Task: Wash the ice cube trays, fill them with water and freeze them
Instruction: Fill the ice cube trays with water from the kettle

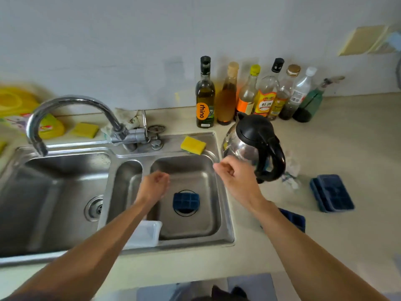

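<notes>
The fingers of my left hand (154, 186) are curled in and hold nothing, hovering over the small sink (225, 213). The fingers of my right hand (230, 173) are curled the same way, empty, just beside the kettle (253, 146). Below my hands, one blue ice tray (186, 201) lies on the drain of the small sink. A second ice tray (294, 220) peeks out from under my right forearm on the surface (358, 153), and stacked ice trays (332, 193) lie farther right. A yellow sponge (193, 145) rests on the sink's rim.
</notes>
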`<state>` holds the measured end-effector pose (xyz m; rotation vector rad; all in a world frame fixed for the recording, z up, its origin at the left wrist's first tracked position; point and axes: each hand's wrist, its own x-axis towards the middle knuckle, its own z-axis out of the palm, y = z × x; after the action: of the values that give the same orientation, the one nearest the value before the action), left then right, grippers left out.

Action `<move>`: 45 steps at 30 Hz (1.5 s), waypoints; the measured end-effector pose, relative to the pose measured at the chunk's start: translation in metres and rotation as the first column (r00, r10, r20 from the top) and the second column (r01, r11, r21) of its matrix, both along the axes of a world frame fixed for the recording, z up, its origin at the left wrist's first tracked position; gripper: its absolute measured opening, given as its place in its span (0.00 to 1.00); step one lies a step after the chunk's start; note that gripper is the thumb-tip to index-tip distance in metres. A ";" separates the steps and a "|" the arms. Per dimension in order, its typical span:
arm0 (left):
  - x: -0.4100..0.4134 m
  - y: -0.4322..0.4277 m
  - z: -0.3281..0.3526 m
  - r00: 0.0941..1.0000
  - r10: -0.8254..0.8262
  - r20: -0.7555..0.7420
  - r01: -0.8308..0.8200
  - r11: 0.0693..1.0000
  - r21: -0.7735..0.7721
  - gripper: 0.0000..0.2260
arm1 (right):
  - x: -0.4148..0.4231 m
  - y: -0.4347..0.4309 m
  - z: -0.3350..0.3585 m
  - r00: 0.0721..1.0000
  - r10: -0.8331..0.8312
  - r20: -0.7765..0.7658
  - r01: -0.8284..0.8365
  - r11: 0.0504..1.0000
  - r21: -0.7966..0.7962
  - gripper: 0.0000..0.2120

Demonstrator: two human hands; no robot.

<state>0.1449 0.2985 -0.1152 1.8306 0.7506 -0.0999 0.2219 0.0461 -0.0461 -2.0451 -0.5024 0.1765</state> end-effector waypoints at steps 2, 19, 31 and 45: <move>-0.035 0.023 -0.006 0.993 0.106 -0.054 -0.103 0.992 0.067 0.07 | -0.017 0.027 -0.019 0.984 0.103 -0.147 -0.118 0.988 -0.097 0.10; -0.174 0.058 -0.043 0.954 0.129 -0.271 -0.022 0.930 0.366 0.10 | -0.122 0.132 -0.131 0.775 0.259 -0.577 -0.544 0.737 -0.401 0.17; -0.144 0.063 -0.021 0.978 0.102 -0.182 -0.012 0.897 0.442 0.03 | -0.107 0.134 -0.115 0.778 0.189 -0.599 -0.435 0.850 -0.296 0.12; 0.008 0.021 -0.093 0.858 -0.371 -0.356 0.487 0.809 0.330 0.09 | -0.017 0.080 -0.176 0.846 -0.133 -0.516 -0.201 0.817 -0.540 0.08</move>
<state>0.1528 0.3194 -0.2086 2.4095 0.5488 -0.5454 0.2052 0.1259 -0.2224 -2.4313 -0.1269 1.0102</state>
